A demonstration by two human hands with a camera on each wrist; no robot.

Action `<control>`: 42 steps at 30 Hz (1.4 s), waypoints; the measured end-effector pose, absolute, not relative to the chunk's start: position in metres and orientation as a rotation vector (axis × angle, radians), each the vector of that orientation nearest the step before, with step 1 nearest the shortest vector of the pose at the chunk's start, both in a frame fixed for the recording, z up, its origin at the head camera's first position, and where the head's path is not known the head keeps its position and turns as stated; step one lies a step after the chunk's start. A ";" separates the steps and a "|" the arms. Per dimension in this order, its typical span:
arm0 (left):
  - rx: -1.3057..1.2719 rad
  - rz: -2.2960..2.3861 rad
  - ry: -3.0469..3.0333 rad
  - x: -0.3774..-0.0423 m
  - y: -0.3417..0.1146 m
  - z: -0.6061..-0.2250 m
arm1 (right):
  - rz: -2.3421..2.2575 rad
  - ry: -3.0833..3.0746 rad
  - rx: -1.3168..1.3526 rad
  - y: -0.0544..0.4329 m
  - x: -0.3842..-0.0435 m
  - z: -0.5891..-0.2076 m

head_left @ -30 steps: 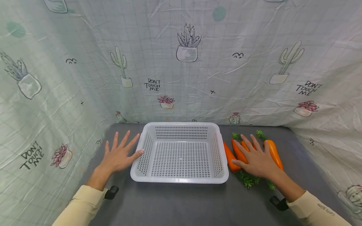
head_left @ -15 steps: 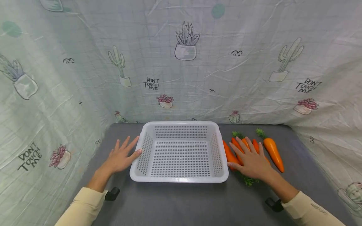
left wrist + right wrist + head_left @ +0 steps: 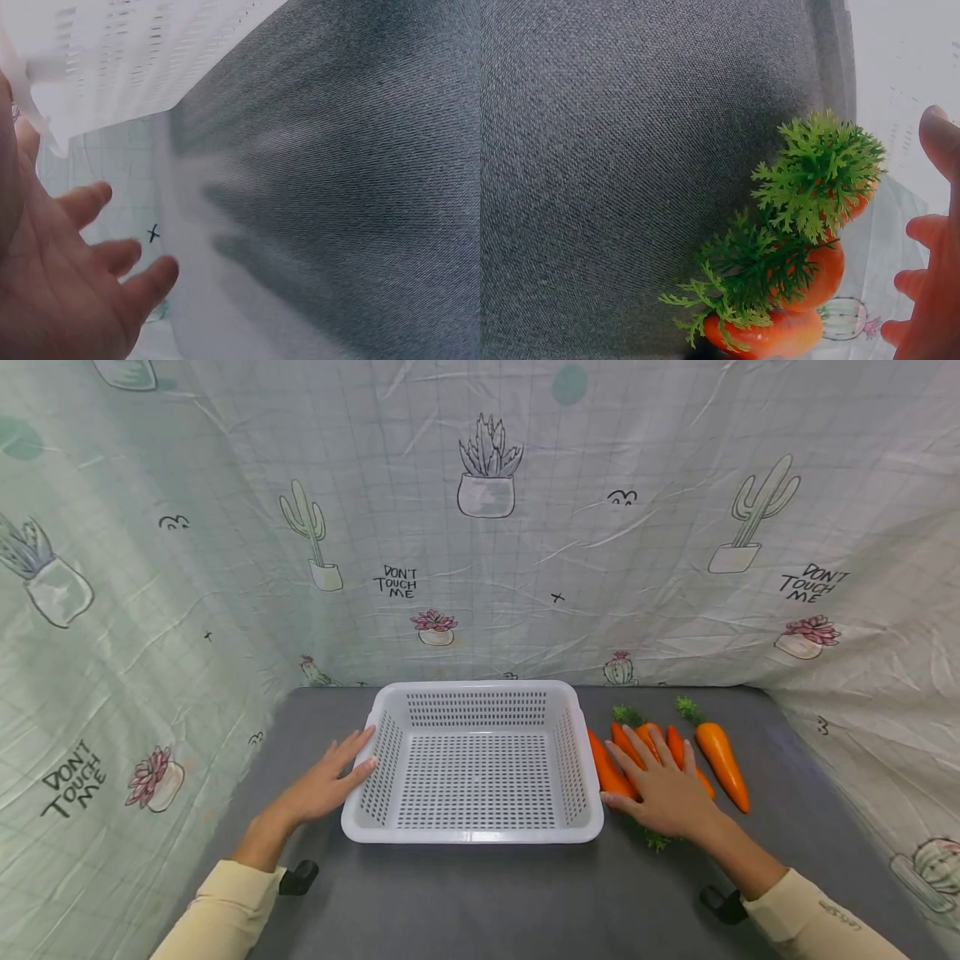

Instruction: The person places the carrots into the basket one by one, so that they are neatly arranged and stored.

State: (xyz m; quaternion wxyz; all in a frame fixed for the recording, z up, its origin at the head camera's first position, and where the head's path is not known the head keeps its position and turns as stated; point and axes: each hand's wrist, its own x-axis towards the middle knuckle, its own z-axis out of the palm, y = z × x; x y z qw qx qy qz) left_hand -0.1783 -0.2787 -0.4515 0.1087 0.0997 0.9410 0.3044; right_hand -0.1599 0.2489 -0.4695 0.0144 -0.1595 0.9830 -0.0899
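Observation:
A white perforated plastic basket [image 3: 472, 837] sits mid-table in the head view, with nothing in it. My left hand [image 3: 317, 790] is at its left rim, fingers extended, thumb over the edge; the left wrist view shows the palm beside the basket wall [image 3: 142, 75]. To the basket's right, my right hand [image 3: 670, 795] spreads its fingers over several orange carrots [image 3: 603, 767] with green tops, hiding part of them. Its thumb reaches the basket's right rim. In the right wrist view the hand [image 3: 936, 281] appears apart from the carrots [image 3: 817, 277] and leafy tops [image 3: 821, 172].
One carrot [image 3: 722, 766] lies a little apart at the far right. The grey tabletop [image 3: 480, 902] extends in front of the basket. A printed cloth [image 3: 540, 552] with cactus drawings hangs behind and along both sides.
My left hand has moved in against the basket's left rim. The right hand has shifted left toward the basket, uncovering the carrot at far right. The basket and carrots look unmoved.

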 end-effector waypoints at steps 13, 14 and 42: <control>0.228 1.148 2.612 -0.179 -0.280 -0.466 | -0.299 3.062 -0.522 0.245 -0.158 -0.485; 0.227 1.160 2.607 -0.178 -0.280 -0.467 | -0.298 3.064 -0.520 0.245 -0.158 -0.487; 0.223 1.245 2.596 -0.180 -0.280 -0.473 | -0.333 3.089 -0.489 0.243 -0.153 -0.496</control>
